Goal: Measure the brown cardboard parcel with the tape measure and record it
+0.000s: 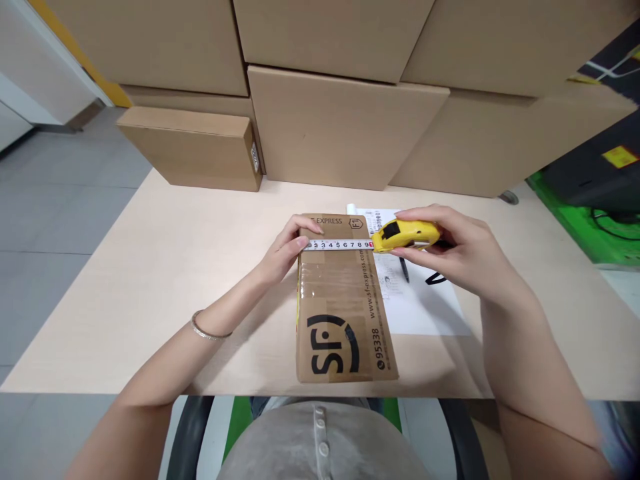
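Observation:
A brown cardboard box [330,293] with black SF Express print and clear tape lies on the table in front of me. Across its top, near the far end, runs the white blade of a yellow tape measure [407,235]. My right hand [457,243] grips the tape measure's case at the box's right edge. At the left edge, my left hand [287,250] pinches the blade's end, thumb on it, with the fingers resting on the box. A white printed sheet [425,307] lies partly under the box's right side, with a black pen [403,269] on it.
Large cardboard boxes [345,127] stand stacked along the back of the table [200,233]. A smaller flat box [195,150] stands at the back left. Dark equipment [590,160] on a green surface is at the right. Chair arms [190,433] flank me.

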`<control>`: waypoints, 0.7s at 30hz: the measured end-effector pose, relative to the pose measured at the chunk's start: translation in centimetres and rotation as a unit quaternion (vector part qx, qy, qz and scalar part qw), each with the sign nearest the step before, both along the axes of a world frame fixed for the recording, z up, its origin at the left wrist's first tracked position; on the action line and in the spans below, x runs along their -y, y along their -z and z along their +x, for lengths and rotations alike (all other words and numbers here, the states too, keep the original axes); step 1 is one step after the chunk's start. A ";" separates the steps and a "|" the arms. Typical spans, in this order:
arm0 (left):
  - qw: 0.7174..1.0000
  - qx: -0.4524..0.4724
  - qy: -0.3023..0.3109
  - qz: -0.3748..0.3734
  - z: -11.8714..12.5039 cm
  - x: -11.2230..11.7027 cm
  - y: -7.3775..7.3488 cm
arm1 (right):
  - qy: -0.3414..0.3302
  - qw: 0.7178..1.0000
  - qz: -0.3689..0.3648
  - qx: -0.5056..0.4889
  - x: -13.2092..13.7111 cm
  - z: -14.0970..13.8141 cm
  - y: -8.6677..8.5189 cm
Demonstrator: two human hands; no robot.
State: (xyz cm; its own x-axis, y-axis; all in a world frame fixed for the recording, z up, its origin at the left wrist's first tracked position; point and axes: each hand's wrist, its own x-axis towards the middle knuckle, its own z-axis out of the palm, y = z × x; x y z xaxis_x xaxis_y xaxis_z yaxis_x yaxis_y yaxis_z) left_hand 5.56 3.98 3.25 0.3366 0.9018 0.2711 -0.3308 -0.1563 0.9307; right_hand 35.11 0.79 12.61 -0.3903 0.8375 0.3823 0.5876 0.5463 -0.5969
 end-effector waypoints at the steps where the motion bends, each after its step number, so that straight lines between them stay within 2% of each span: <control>1: 1.000 0.002 -0.004 0.001 0.0 0.0 0.0 | 0.010 1.000 -0.021 -0.008 0.1 0.0 -0.2; 5: 1.000 0.005 0.005 -0.006 -0.1 0.0 0.2 | 0.036 0.997 -0.070 -0.010 0.3 0.1 -1.4; 8: 0.999 -0.036 0.008 0.006 -0.4 -0.4 0.5 | 0.028 0.996 -0.087 -0.018 0.3 -0.1 -1.9; 12: 0.986 -0.130 -0.022 0.098 -1.3 0.3 0.0 | -0.008 0.983 -0.160 -0.090 -0.3 -0.3 -1.0; 15: 0.962 -0.172 -0.091 0.192 -2.0 3.0 -0.9 | 0.002 0.963 -0.203 -0.177 -1.2 -0.8 0.7; 17: 0.948 -0.168 -0.100 0.251 -2.3 5.7 -1.1 | 0.014 0.937 -0.237 -0.255 -2.1 -1.4 2.0; 21: 0.909 -0.234 -0.033 0.342 -2.3 9.7 0.1 | 0.011 0.880 -0.327 -0.345 -3.9 -3.0 4.5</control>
State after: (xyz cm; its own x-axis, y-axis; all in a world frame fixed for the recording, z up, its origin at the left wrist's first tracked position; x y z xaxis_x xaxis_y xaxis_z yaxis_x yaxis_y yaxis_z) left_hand 3.21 -5.70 3.16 0.5107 0.5986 0.6171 0.1085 -0.7569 0.6444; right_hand 32.07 4.69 8.14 -0.2352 0.9709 -0.0446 -0.0316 -0.0535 -0.9981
